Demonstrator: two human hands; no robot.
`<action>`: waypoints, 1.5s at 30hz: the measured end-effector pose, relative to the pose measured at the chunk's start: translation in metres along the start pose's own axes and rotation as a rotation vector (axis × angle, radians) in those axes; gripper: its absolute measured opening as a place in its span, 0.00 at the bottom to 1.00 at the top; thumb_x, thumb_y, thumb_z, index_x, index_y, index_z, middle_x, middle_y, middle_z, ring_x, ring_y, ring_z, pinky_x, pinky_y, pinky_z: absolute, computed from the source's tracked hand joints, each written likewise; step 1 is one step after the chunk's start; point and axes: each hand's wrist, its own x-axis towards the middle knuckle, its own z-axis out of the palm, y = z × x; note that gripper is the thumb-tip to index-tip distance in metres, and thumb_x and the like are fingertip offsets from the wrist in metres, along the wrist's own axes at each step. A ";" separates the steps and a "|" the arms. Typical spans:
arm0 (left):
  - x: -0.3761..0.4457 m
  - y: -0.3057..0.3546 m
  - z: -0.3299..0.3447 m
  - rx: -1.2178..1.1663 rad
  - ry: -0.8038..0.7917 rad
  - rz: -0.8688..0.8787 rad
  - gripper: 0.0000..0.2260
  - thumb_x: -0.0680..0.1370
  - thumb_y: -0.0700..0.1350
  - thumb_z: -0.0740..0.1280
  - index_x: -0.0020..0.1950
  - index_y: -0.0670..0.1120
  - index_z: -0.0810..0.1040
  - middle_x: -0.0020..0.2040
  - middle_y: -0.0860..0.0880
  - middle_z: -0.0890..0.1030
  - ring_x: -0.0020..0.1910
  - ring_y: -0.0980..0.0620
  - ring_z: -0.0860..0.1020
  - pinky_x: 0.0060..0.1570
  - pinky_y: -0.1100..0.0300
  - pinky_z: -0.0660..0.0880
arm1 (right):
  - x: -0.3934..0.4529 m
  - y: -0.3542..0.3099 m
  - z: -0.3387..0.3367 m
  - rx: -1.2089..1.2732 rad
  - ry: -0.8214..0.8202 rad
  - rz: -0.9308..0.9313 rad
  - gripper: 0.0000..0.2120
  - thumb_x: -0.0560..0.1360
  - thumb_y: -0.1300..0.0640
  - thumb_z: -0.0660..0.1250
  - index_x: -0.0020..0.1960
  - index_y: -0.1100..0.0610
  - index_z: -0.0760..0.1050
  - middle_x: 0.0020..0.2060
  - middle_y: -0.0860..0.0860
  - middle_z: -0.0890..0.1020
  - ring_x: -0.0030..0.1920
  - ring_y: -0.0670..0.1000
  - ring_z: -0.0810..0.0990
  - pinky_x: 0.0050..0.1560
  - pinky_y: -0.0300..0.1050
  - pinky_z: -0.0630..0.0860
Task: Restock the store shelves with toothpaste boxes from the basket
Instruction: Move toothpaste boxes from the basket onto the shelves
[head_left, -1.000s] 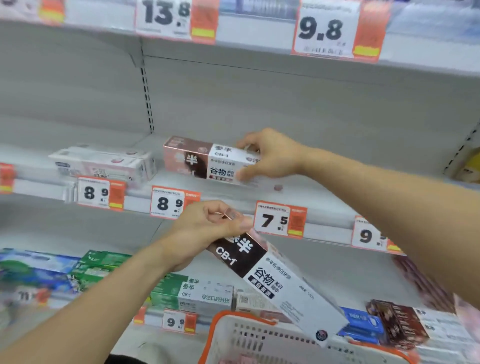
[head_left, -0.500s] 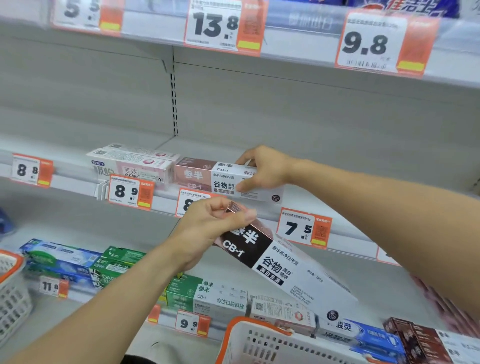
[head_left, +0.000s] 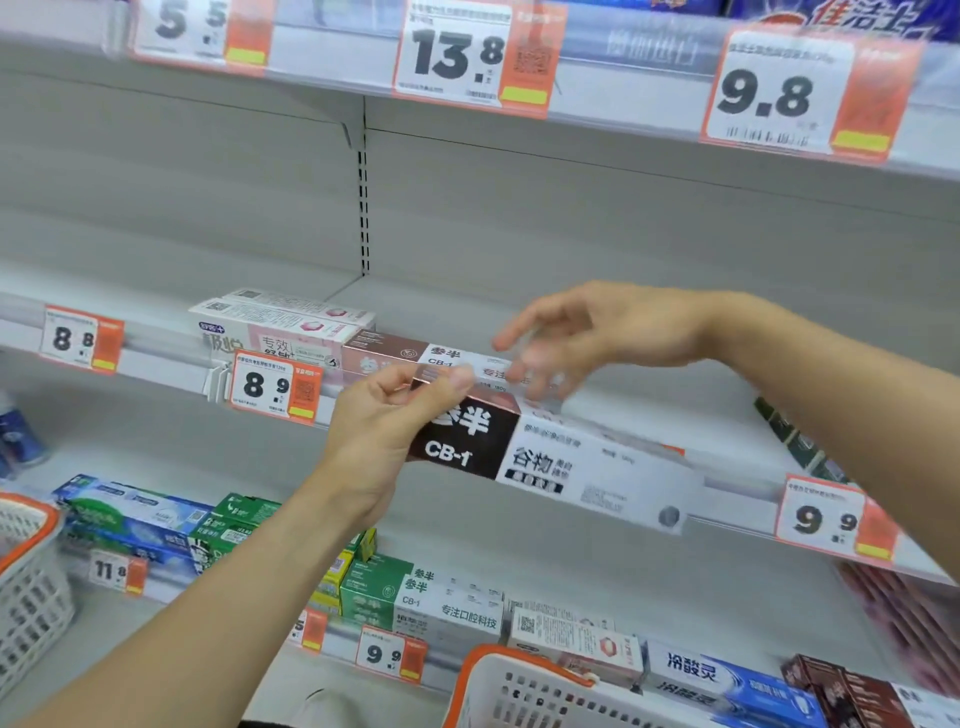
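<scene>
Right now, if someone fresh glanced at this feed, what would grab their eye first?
Probably the brown-and-white toothpaste box held at centre frame, pinched at its brown end by the left hand. Just above it the right hand hovers with relaxed fingers over a matching box lying on the middle shelf. Big orange price tags, like the 13.8 tag up top, also stand out.

Left hand (head_left: 387, 431): a brown-and-white toothpaste box (head_left: 550, 460) is pinched at its brown end.
Right hand (head_left: 597, 332): held open above the shelved box (head_left: 415, 356).
Basket (head_left: 519, 691): seen below.
</scene>
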 end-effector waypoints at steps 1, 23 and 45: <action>0.001 0.002 0.000 -0.016 0.040 0.028 0.25 0.64 0.53 0.79 0.54 0.39 0.83 0.48 0.39 0.86 0.42 0.46 0.85 0.39 0.56 0.81 | -0.011 0.000 -0.004 -0.057 -0.107 0.015 0.25 0.71 0.52 0.77 0.66 0.52 0.76 0.56 0.53 0.85 0.54 0.52 0.84 0.58 0.49 0.80; 0.038 -0.039 -0.016 1.236 0.096 0.385 0.34 0.73 0.54 0.75 0.77 0.52 0.66 0.80 0.47 0.59 0.81 0.49 0.47 0.79 0.50 0.49 | 0.101 0.017 -0.008 -0.230 0.426 0.030 0.22 0.69 0.60 0.79 0.62 0.52 0.81 0.57 0.49 0.84 0.57 0.48 0.82 0.64 0.41 0.74; 0.041 -0.050 -0.018 1.248 0.179 0.447 0.30 0.73 0.51 0.77 0.73 0.53 0.71 0.75 0.50 0.65 0.79 0.47 0.54 0.77 0.46 0.56 | 0.111 0.046 0.021 -0.019 0.400 0.039 0.14 0.75 0.51 0.74 0.60 0.50 0.83 0.54 0.45 0.86 0.55 0.45 0.83 0.63 0.40 0.76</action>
